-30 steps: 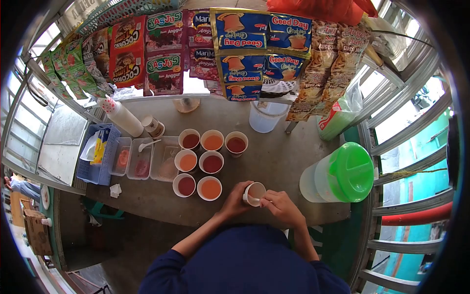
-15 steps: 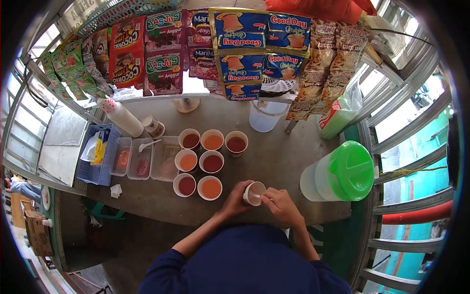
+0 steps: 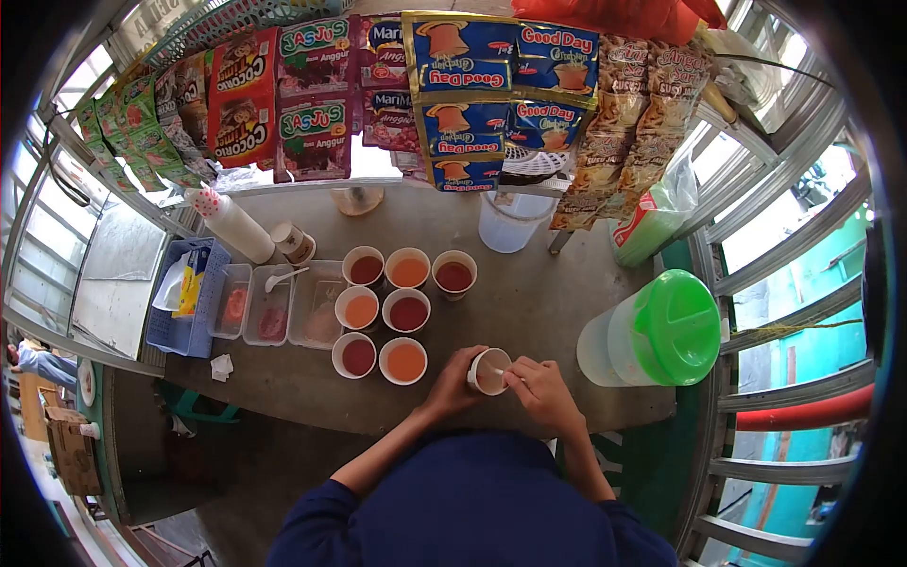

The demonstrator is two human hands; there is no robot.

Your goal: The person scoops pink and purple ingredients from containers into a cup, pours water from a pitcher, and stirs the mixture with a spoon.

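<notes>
My left hand [image 3: 456,383] is wrapped round the side of a paper cup [image 3: 490,371], which stands tilted slightly near the table's front edge. Inside it the contents look pale and cannot be made out clearly. My right hand [image 3: 539,389] pinches a pale spoon [image 3: 502,373] whose lower end dips into that cup. To the left stand several paper cups in rows, some with dark red drink [image 3: 408,314] and others with orange drink [image 3: 406,362]. The nearest orange one is just left of my left hand.
Clear tubs of pink and pale powder [image 3: 317,307] sit at the left, a white spoon [image 3: 286,277] in one. Behind them are a blue basket [image 3: 184,331] and a cup stack [image 3: 236,227]. A green-lidded jug [image 3: 652,331] stands right; drink sachets [image 3: 463,104] hang above.
Both hands stay around the same cup, with the spoon shifting only slightly inside it. The whole view has moved a little; the other cups stand as before.
</notes>
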